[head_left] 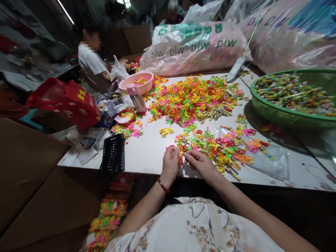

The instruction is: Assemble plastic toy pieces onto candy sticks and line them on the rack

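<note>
Left hand [170,163] and right hand [200,162] grip clamped on one red plastic piece [180,160]; likely light, thin, bendy, best pinched at edges.

Small red plastic piece [180,160], pinched between fingertips of left hand [170,163] and right hand [201,163]. Probably a looped clip shape; too small to confirm. Sits just beside loose pile of neon plastic pieces [223,148]: pink, orange, yellow, green, tangled, lying flat.

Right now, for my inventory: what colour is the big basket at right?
The basket is green; head view.
</note>
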{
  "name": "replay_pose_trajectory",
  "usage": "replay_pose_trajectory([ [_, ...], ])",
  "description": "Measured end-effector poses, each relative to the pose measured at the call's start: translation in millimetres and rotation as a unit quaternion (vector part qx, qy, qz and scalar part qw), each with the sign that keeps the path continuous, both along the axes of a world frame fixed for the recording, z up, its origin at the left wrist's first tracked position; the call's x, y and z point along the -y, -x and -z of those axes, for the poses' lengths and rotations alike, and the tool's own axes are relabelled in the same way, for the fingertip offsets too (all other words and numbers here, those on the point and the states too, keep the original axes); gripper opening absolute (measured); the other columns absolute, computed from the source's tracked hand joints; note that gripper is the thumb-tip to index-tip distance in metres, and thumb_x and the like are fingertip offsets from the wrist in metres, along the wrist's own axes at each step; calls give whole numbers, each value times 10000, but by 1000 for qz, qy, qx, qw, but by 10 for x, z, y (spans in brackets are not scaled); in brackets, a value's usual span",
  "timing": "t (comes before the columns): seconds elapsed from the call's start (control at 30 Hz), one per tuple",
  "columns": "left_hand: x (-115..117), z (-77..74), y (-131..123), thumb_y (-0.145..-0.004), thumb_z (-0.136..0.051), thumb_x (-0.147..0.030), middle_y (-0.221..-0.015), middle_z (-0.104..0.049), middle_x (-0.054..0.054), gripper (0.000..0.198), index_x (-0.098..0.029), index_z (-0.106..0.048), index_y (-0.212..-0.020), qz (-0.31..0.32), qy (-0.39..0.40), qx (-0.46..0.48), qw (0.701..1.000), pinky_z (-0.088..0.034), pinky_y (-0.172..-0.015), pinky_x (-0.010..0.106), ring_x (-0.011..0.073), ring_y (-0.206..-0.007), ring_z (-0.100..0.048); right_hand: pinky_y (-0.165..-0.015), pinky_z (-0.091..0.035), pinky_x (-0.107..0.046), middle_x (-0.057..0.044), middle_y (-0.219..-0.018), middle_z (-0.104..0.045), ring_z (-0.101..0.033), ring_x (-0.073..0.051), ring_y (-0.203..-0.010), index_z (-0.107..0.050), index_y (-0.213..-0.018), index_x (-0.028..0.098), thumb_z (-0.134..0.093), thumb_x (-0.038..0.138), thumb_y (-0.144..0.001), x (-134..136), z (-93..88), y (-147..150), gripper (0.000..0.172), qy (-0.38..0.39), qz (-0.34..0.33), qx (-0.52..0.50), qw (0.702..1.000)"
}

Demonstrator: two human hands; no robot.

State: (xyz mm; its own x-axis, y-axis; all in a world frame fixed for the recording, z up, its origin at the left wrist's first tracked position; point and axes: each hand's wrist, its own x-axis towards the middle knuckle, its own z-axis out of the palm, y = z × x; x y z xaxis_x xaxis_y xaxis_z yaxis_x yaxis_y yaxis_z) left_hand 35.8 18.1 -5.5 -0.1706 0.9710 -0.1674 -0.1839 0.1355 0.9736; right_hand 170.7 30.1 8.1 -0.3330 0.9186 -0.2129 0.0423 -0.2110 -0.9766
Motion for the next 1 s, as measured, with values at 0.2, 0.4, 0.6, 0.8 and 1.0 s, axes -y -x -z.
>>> replay_pose_trajectory([
  [0.2, -10, 23, 1, -872, -553, -537, -543, -444, -89, 344, -205, -472, -834, -2, 0, -4, 1000, -315, -422, 174, 59, -423, -390, -444, -237, -229, 31, -658, -532, -351, -68, -473, -628, -797, 184, -604, 589, -822, -2, 14, -30, 406, 7, -19, 5, 1000],
  [0.4, 10, -24, 34, -900, -505, -538, -513, -431, -92, 338, -211, -460, -827, 25, -3, -83, 996, -326, -438, 174, 66, -422, -397, -462, -224, -245, 44, -542, -422, -318, -87, -475, -609, -677, 184, -531, 572, -879, -6, -57, -100, 445, -57, -60, 73, 994],
  [0.6, 35, -45, 58, -926, -463, -529, -524, -442, -83, 339, -209, -454, -818, 35, -13, -124, 992, -353, -486, 185, 73, -452, -402, -592, -340, -259, 3, -641, -536, -469, -124, -605, -590, -682, 182, -486, 406, -943, 83, -187, -58, 359, -240, -49, 146, 958],
  [0.8, 18, 104, 63, -926, -474, -498, -538, -434, -75, 325, -204, -462, -788, 20, -10, -140, 990, -345, -510, 202, 84, -483, -402, -553, -322, -254, 12, -597, -521, -460, -120, -559, -546, -658, 185, -444, 347, -962, 120, -121, 6, 360, -262, -61, 161, 949],
  [1.0, 20, 179, 78, -926, -470, -486, -556, -419, -76, 320, -203, -457, -776, 24, -9, -152, 988, -342, -526, 214, 87, -496, -401, -537, -314, -244, 27, -571, -490, -435, -111, -529, -529, -666, 187, -427, 326, -966, 134, -61, 21, 347, -276, -64, 168, 944],
])
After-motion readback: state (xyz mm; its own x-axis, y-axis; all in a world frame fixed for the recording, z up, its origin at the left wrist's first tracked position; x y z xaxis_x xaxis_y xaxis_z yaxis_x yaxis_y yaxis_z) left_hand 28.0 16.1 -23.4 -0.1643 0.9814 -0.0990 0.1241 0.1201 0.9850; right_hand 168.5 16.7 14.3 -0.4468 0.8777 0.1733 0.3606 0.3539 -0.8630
